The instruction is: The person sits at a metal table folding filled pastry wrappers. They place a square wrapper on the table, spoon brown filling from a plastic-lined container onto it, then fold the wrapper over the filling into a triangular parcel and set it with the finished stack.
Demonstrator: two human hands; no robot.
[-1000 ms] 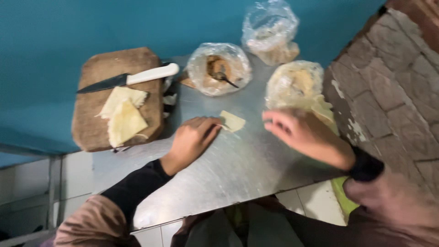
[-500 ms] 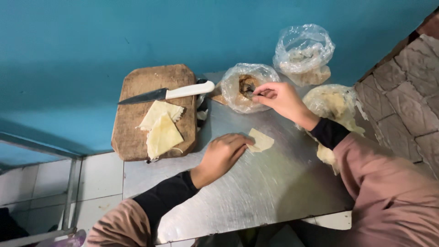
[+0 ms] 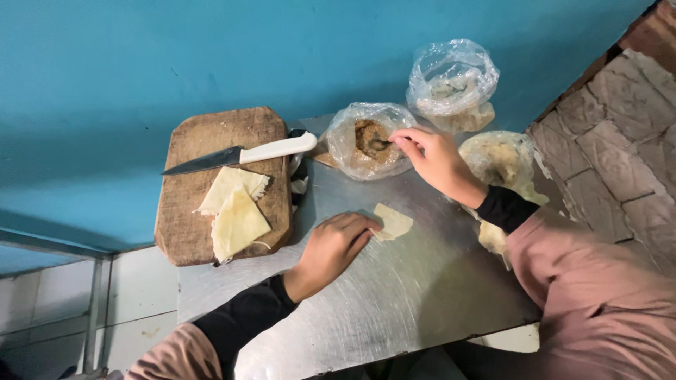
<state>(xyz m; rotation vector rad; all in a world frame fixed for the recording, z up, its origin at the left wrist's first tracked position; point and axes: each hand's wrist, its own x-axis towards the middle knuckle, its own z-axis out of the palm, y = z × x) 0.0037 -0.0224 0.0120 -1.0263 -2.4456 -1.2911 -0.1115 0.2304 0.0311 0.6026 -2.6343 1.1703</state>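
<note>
My left hand (image 3: 331, 248) rests flat on the steel table (image 3: 394, 295), its fingertips touching a small pale square of dough wrapper (image 3: 391, 222). My right hand (image 3: 435, 159) reaches over a clear plastic bag of brown filling (image 3: 366, 138) and pinches the handle of a spoon (image 3: 384, 143) that stands in the filling. Both sleeves are pink over black cuffs.
A wooden cutting board (image 3: 211, 141) at the left carries a white-handled knife (image 3: 243, 155) and a few pale wrapper pieces (image 3: 234, 211). Two more clear plastic bags (image 3: 454, 81) (image 3: 501, 160) sit at the back right. A teal wall lies behind, stone tiles to the right.
My right hand has moved from the wrapper up to the filling bag and taken the spoon. My left hand has stayed by the wrapper. The view has shifted.
</note>
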